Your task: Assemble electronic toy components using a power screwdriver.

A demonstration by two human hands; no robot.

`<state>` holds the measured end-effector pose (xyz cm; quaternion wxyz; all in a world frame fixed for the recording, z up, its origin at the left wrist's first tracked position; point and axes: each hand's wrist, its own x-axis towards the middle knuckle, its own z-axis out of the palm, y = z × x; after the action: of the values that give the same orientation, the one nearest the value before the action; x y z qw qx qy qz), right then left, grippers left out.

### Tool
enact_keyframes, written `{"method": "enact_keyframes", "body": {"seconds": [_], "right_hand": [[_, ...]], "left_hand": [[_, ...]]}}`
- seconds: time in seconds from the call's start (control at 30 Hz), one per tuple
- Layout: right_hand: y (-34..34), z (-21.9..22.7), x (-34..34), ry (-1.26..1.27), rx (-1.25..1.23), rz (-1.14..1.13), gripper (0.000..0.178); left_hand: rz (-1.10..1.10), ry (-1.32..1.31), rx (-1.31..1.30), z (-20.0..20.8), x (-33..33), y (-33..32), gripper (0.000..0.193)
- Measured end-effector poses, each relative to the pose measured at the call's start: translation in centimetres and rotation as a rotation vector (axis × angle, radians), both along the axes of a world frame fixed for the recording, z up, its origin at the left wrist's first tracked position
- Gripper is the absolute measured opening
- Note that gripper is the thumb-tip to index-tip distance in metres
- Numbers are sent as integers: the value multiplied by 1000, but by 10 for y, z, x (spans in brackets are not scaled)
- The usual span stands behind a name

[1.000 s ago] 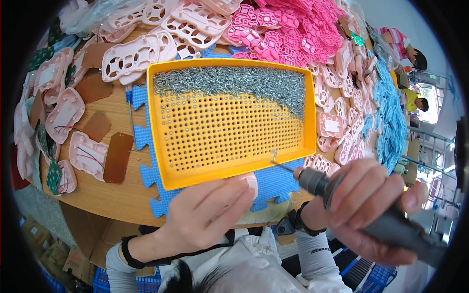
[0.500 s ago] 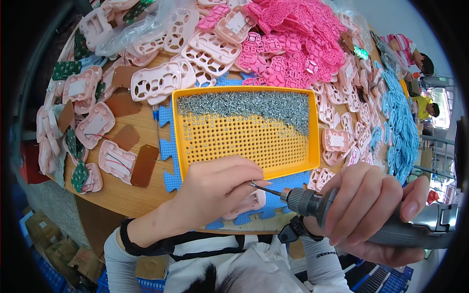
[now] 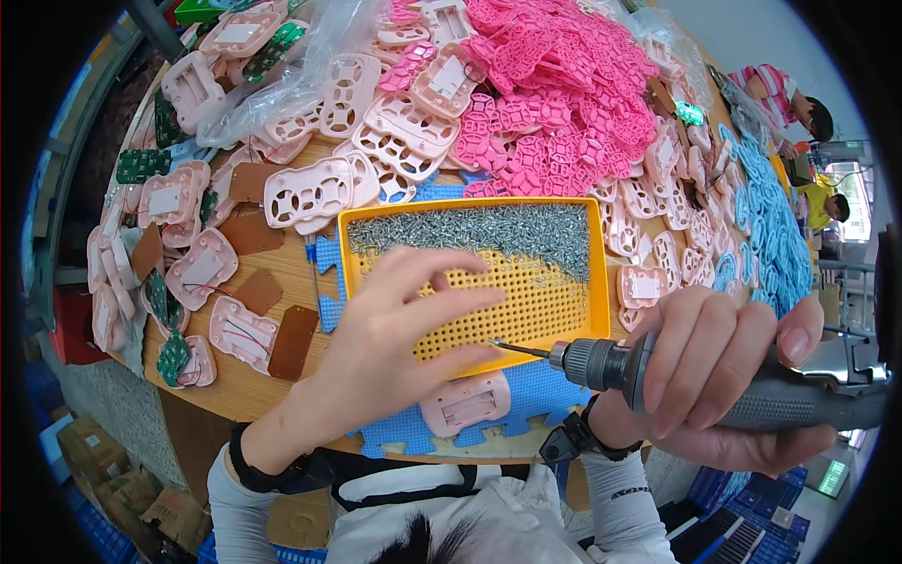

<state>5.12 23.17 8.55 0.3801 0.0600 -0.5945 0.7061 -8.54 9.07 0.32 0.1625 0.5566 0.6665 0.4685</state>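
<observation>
Our left grip (image 3: 399,315) is leaving the bit (image 3: 526,352) since earlier, spreading seemingly empty over the tray (image 3: 599,291), while our right grip (image 3: 709,376) is wrapping the screwdriver (image 3: 601,365), best kept steady, the pink shell (image 3: 467,406) lying on the blue mat (image 3: 545,390).

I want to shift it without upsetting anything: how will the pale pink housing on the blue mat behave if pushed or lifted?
The pale pink housing looks like moulded plastic, so it's probably stiff and fairly light. Lying flat on the blue mat, it would likely slide rather than tip. Its smooth, rounded edges may feel slightly slippery.
</observation>
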Motion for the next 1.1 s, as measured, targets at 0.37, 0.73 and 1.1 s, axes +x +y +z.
{"method": "enact_keyframes", "body": {"seconds": [0.37,0.73,1.1], "right_hand": [[-8,3,4,-2,-61,21,46],[-43,-14,17,45,25,-219,49],[-57,-12,47,197,-87,-211,42]], "left_hand": [[-169,-303,19,-8,10,-2,20],[-61,306,45,6,45,-29,30],[-65,-180,292,-23,85,-43,25]]}}
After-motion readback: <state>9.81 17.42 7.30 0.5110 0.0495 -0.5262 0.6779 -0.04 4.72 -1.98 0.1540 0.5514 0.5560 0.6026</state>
